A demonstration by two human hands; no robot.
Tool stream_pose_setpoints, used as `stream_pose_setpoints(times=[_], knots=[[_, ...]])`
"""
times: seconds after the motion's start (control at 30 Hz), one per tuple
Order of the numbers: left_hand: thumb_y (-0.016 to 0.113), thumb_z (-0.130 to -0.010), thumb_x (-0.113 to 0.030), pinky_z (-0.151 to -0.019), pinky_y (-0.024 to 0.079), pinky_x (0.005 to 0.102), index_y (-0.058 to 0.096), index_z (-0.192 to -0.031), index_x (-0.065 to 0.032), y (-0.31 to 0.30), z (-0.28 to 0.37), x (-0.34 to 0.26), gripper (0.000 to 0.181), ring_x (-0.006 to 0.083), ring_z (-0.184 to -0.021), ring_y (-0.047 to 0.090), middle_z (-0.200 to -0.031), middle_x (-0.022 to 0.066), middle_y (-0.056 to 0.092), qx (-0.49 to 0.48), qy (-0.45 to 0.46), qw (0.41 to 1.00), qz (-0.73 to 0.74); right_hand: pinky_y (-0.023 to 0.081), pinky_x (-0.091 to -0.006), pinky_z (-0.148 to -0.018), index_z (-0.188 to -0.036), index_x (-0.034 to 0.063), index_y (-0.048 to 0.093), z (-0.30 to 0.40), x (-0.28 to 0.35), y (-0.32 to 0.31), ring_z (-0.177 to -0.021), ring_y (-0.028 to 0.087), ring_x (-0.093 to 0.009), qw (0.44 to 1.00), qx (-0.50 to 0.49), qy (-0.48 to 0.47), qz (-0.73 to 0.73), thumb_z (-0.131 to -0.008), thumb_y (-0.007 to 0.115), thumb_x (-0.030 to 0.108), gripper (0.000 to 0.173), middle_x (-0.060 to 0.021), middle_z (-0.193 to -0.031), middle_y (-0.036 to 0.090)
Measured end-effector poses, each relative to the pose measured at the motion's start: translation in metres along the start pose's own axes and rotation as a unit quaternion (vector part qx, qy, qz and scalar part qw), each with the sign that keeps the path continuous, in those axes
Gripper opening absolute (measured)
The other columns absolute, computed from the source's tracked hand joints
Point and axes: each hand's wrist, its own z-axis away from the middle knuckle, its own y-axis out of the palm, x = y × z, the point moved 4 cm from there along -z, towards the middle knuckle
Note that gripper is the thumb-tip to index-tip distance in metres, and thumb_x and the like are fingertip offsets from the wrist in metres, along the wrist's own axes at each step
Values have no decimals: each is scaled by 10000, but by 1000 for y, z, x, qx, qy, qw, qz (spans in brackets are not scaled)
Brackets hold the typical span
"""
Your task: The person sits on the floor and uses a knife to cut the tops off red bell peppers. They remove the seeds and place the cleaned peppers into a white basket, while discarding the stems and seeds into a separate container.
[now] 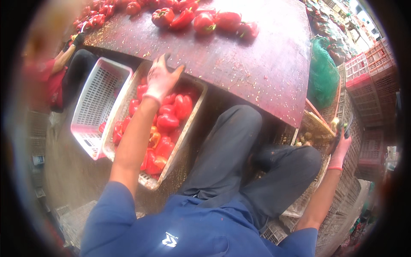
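My left hand [163, 75], in a pink and dark work glove, is above a white plastic crate [199, 106] of cored red bell peppers [168, 120], near the table's edge; its fingers are spread and hold nothing. On the right, my right hand [341, 144], gloved alike, grips a knife [350, 121] with a curved blade. A pale green pepper core [335, 123] is at those fingers. Below and left of that hand, a container [318, 123] holds several cores [306, 136]. Whole red bell peppers [204, 23] lie on the table [257, 70].
A white and pink crate [80, 128] stands left of the pepper crate. At the table's left side, a person's gloved hand [78, 39] holds a knife. A green mesh sack [322, 77] and stacked crates [369, 70] stand at the right. More peppers [96, 19] lie at the far left.
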Motion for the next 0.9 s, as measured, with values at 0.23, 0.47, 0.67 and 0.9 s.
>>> stream_pose_setpoints(times=[0.23,0.47,0.67,0.9], knots=[[759,-817,-507,-1090,449,455,492,-1411,-50,45,-146,-31,796,376,-1332,517,-1424,238,501,-27,-32,994,-103,480,-339,-675,-1090,-22,697,-8,-158,-61,-720,566,-149,966,32,-32,255,-958,695,271,321,-52,-839,686],[736,-853,-439,-1064,465,461,544,-1367,-83,76,-217,-29,654,358,-1334,516,-1477,193,475,38,-56,948,-312,505,-354,-907,-1209,-72,649,18,-183,-62,-979,652,-212,974,46,97,202,-961,715,247,409,-150,-1115,710],[753,-823,-363,-1046,465,436,589,-1277,-77,99,-217,-9,561,320,-1256,559,-1310,147,589,-44,15,952,-302,488,-334,-871,-1239,-47,641,12,-116,-15,-915,621,-176,969,90,33,228,-984,671,248,390,-102,-1045,704],[814,-711,-146,-934,514,454,660,-1102,-70,40,-140,15,427,370,-1055,637,-1084,159,660,-145,183,971,-52,493,-246,-592,-1272,-4,650,15,27,66,-730,621,-97,978,190,-2,83,-989,671,219,362,-55,-959,708]])
